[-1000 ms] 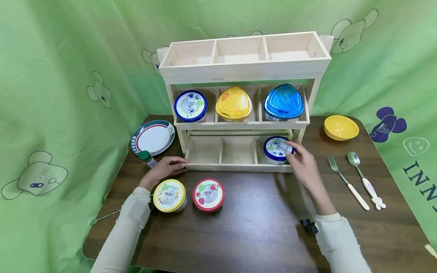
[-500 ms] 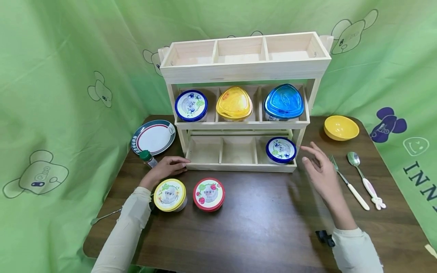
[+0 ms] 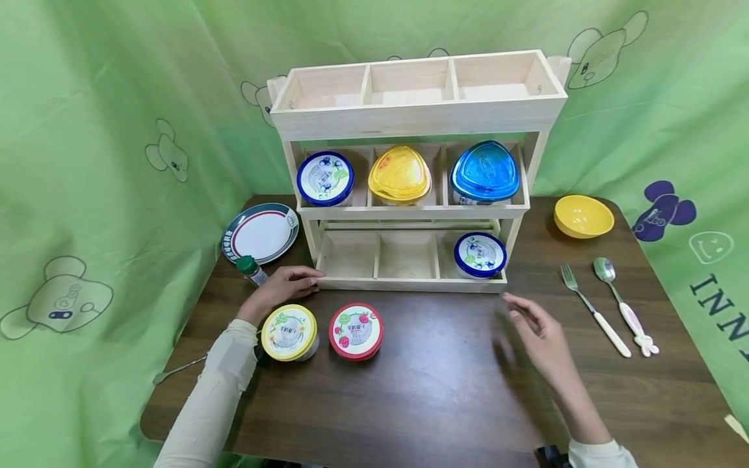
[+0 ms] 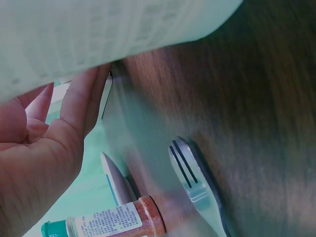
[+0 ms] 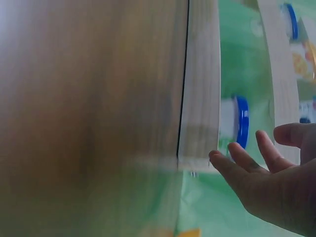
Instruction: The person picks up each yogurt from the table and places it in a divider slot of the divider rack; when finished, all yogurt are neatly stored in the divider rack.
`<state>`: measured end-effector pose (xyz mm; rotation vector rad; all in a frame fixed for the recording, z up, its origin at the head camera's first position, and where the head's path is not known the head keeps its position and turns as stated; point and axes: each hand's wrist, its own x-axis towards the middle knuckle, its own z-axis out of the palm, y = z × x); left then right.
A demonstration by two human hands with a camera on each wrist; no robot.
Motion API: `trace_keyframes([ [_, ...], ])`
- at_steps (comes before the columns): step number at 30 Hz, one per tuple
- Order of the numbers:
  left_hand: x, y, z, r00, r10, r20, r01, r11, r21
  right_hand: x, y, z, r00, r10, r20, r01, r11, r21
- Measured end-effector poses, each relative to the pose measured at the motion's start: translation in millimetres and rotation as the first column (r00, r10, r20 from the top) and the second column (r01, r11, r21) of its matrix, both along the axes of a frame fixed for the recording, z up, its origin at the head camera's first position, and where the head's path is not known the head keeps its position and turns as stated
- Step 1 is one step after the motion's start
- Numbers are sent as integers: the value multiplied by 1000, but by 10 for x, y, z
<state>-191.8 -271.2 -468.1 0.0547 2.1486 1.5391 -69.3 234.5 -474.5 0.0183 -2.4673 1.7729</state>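
A three-tier wooden shelf [image 3: 409, 284] stands at the back of the table. In its bottom right compartment sits a round blue-lidded tub [image 3: 481, 255]. My left hand [image 3: 285, 289] rests with its fingertips at the shelf's lower left corner, holding nothing. Just behind that wrist is a yellow-lidded tub [image 3: 289, 332], with a red-lidded tub [image 3: 356, 331] to its right. My right hand [image 3: 541, 338] hovers over the table, in front of the shelf's lower right corner, fingers loosely spread and nothing in them. The right wrist view shows its fingers [image 5: 237, 170] near the shelf end.
The middle tier carries a blue-lidded tub [image 3: 325, 179], a yellow triangular-lidded container [image 3: 400, 174] and a blue one [image 3: 486, 171]. Left: plate [image 3: 260, 234], green-capped bottle [image 3: 251, 270], fork [image 4: 197, 192]. Right: yellow bowl [image 3: 584, 217], fork [image 3: 597, 315], spoon [image 3: 623, 309].
My right hand has let go of the blue-lidded tub in the bottom right compartment, then drawn away rightward and toward me. The left hand has stayed at the shelf corner.
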Motion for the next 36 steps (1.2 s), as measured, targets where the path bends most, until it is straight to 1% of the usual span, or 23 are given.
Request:
trace_keyframes([
  [4, -3, -1, -3, 1000, 1, 0, -1, 1000, -3, 71, -230, -55, 999, 47, -21, -48, 998, -46],
  [8, 1, -19, -3, 1000, 5, -2, -5, 1000, -7, 112, -469, -107, 994, 106, -20, -108, 990, -90],
  [14, 6, -43, -13, 1000, 8, -9, -8, 1000, -12, 109, -861, -138, 983, 180, 47, -169, 970, -175],
  [18, -3, -45, -19, 1000, 5, -11, -5, 1000, -12, 75, -1130, -149, 965, 241, 105, -211, 948, -238],
  [20, -8, -39, -25, 1000, -2, -10, 2, 1000, -15, 57, -1256, -155, 954, 277, 116, -241, 936, -256],
  [24, -12, -23, -28, 1000, -4, -11, 3, 1000, -20, 13, -1487, -144, 935, 344, 85, -312, 914, -260],
  [27, -8, -18, -20, 1000, -1, -14, 1, 1000, -20, -44, -1643, -134, 921, 385, 52, -360, 896, -260],
  [29, -3, -15, -18, 1000, 4, -15, -4, 1000, -21, -90, -1734, -139, 912, 408, 44, -383, 885, -265],
  [33, 3, -10, -26, 1000, -2, -16, 1, 1000, -15, -156, -1856, -179, 891, 449, 67, -409, 858, -310],
  [36, 8, -13, -26, 1000, -3, -21, 3, 1000, -10, -166, -1889, -203, 879, 467, 98, -412, 846, -339],
])
